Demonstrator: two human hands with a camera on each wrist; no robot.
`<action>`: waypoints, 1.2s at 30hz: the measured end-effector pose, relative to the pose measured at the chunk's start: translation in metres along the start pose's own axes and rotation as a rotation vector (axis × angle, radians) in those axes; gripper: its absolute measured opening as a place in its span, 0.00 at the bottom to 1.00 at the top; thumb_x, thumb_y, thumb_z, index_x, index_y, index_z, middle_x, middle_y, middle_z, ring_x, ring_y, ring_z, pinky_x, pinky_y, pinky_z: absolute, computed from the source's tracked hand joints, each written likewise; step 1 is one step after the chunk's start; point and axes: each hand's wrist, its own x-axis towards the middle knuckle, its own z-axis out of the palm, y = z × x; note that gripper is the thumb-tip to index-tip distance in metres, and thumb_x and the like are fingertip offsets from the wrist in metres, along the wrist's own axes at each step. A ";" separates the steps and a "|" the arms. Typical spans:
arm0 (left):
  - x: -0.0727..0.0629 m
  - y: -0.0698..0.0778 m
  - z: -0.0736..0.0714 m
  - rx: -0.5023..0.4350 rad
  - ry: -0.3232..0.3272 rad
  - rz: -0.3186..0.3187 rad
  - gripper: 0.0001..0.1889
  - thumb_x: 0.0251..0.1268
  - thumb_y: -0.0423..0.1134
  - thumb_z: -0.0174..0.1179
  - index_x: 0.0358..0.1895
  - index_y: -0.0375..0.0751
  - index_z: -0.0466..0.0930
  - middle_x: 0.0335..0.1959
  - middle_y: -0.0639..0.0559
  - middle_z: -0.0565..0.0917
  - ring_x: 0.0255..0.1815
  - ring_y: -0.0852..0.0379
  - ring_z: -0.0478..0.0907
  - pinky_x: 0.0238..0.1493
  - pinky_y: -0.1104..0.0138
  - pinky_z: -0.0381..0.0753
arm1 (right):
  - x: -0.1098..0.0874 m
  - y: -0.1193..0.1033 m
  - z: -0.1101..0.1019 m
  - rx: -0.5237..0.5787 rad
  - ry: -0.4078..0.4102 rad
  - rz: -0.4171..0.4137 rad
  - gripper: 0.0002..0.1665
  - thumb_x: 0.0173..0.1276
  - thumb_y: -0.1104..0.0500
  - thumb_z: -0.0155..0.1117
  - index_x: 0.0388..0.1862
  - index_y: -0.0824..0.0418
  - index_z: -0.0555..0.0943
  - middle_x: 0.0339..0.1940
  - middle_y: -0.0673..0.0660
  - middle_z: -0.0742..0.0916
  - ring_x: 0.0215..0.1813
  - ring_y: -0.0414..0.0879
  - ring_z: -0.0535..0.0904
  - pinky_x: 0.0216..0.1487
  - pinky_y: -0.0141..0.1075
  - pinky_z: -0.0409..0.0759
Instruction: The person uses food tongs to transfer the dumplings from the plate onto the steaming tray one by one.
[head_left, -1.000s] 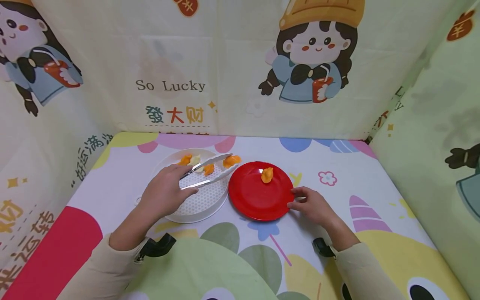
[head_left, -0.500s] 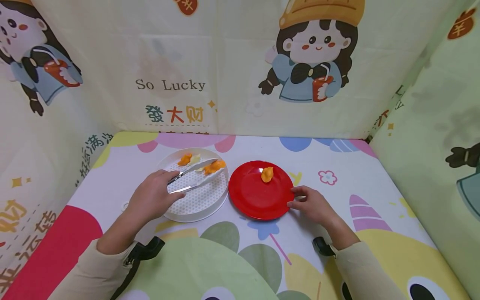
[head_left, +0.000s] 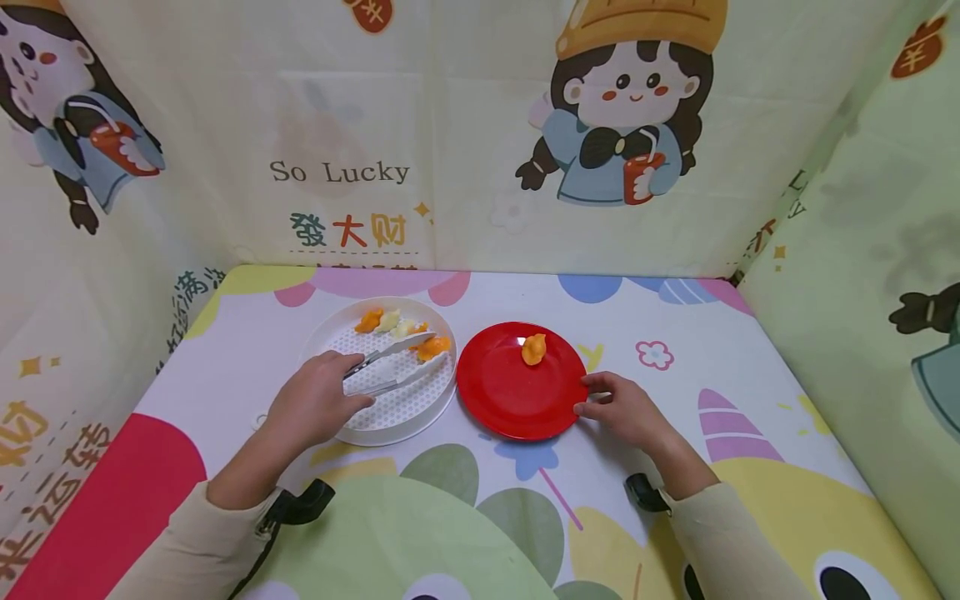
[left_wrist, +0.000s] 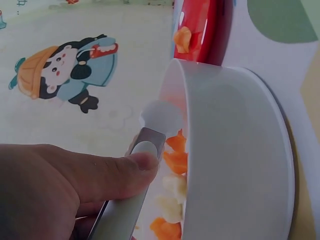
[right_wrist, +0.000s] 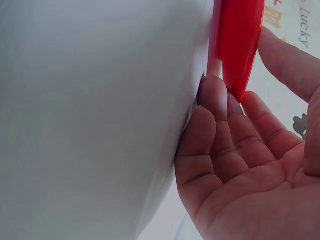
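Observation:
My left hand (head_left: 318, 402) grips metal tongs (head_left: 382, 357) with white tips over a round white basket (head_left: 375, 421). An orange dumpling-shaped piece (head_left: 433, 348) lies between the tong tips; whether they squeeze it I cannot tell. Several orange and pale yellow pieces (head_left: 388, 320) sit towards the basket's back. To the right is a red plate (head_left: 517, 408) bearing one orange piece (head_left: 534, 350). My right hand (head_left: 622, 408) holds the plate's right rim, with the thumb (right_wrist: 280, 55) on its upper edge and the fingers (right_wrist: 240, 135) at its underside.
The basket and plate stand side by side, nearly touching, on a patterned tablecloth (head_left: 480, 517). Behind them rises a printed cloth wall (head_left: 480, 125), with more cloth at the left and right sides.
My left hand has moved the tongs left and slightly down, from the basket's right rim to inside it, and the orange piece came along. My right hand and the plate have stayed put.

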 end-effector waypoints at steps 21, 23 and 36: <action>0.000 0.001 -0.002 -0.001 0.071 0.031 0.33 0.57 0.43 0.74 0.63 0.29 0.76 0.57 0.30 0.78 0.57 0.34 0.74 0.54 0.42 0.77 | 0.000 0.001 0.001 -0.010 0.003 0.001 0.36 0.62 0.55 0.75 0.66 0.65 0.73 0.61 0.65 0.78 0.59 0.61 0.76 0.45 0.43 0.85; -0.001 0.004 -0.007 -0.009 0.087 0.036 0.34 0.56 0.43 0.74 0.63 0.29 0.76 0.57 0.30 0.78 0.57 0.34 0.74 0.53 0.42 0.78 | 0.000 0.001 0.001 -0.011 0.004 0.002 0.37 0.62 0.54 0.75 0.66 0.65 0.73 0.61 0.65 0.78 0.59 0.61 0.76 0.45 0.44 0.85; 0.005 0.037 -0.006 -0.047 0.032 0.056 0.40 0.53 0.45 0.77 0.68 0.32 0.71 0.63 0.32 0.75 0.63 0.35 0.70 0.53 0.41 0.78 | 0.000 0.001 0.000 -0.014 0.002 -0.012 0.37 0.62 0.54 0.75 0.66 0.65 0.73 0.60 0.65 0.78 0.59 0.61 0.76 0.45 0.43 0.85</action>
